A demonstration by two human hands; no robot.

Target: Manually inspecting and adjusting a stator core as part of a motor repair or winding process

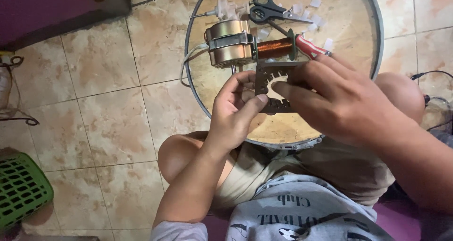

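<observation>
The round tray (373, 14) was the biggest thing and serves as landmark: it sat on the tiled floor (108, 80) w/ the person's knees against its near rim. Step in hand, as I judge it: working the slots of a dark square metal plate (273, 86), held just above the tray's near half. Left hand (233, 113) pinched the plate's left edge, thumb on its face, fingers curled behind. Right hand (337, 99) lay over the plate's right side, forefinger pressed to the toothed centre hole; the other fingers hid what they gripped, so can't tell more. Next move prob. calls for a steady left grip & fine fingertip work in the slots.

On the tray's far half: a brass-coloured motor (229, 43) w/ white wires, a copper coil (274, 47) beside it, black scissors (269, 9) at the far rim, a red-handled tool (311, 46) right of the coil, plus clear plastic bits (315, 19). The motor sat close to the plate, crowding the hands. Well left of the tray, a green basket (21, 189).
</observation>
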